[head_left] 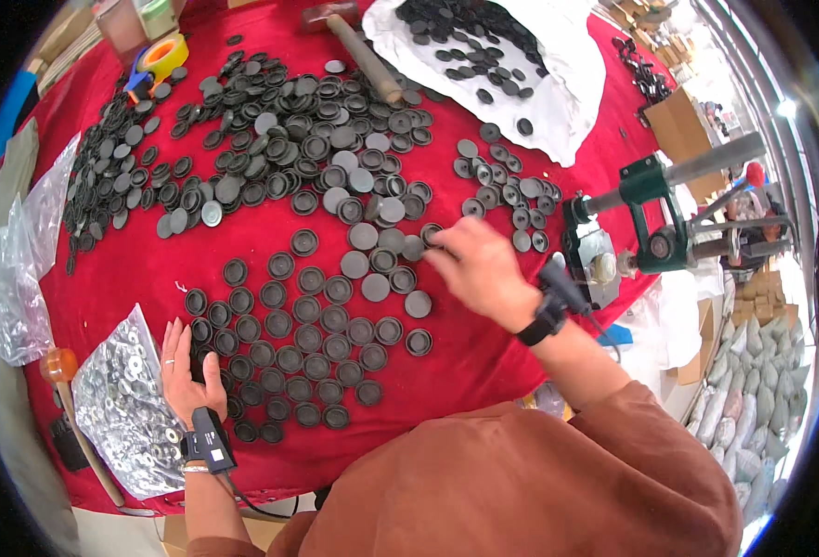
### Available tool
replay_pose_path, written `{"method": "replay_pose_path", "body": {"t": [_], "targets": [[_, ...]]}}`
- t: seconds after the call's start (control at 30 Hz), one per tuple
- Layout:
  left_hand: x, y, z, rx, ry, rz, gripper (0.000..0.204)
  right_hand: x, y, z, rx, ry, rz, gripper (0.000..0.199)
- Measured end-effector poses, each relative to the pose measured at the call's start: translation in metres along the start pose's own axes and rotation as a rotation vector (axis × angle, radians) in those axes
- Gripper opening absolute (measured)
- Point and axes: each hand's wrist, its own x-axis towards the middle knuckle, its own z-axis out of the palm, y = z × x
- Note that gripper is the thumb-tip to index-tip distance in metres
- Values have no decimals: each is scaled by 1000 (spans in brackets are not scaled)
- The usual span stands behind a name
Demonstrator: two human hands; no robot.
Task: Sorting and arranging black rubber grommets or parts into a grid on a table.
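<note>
Many round dark grey plastic caps [307, 335] lie on a red cloth [465, 390], the nearer ones mostly hollow side up in a loose single layer. My left hand [185, 376] lies along the left edge of this layer, fingers stretched and thumb apart, touching the outer caps. At the layer's upper right, my right hand [483, 271] reaches over the cloth. Its fingertips are by a hollow-side-up cap [432, 235] and smeared by motion, so a grip on it cannot be made out. Behind lies a heaped pile of caps [289, 125], some smooth side up.
A green hand press [660, 218] stands at the right, beside small round parts [511, 190]. A white sack [567, 102] holding black pieces and a hammer [367, 60] lie at the back. At left are a bag of metal washers [131, 399], an orange-headed mallet [59, 366] and tape [161, 58].
</note>
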Motion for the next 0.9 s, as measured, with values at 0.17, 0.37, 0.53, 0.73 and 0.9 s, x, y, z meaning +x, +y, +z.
{"method": "replay_pose_path", "body": {"t": [0.17,0.37,0.53,0.73,0.9], "targets": [[1,2,1,19,-14,-5,46,-5,-45,38,43,-9,-149,27],[-1,4,-1,48,2,5,47,-9,-56,29,-109,-142,-208,27],[1,7,-1,31,6,-14,46,-10,-56,28,168,-192,35,19],[0,5,0,50,8,-27,45,-4,-59,13,102,-160,276,20],[-1,4,0,55,13,-29,46,16,-54,28,76,20,-99,19]]}}
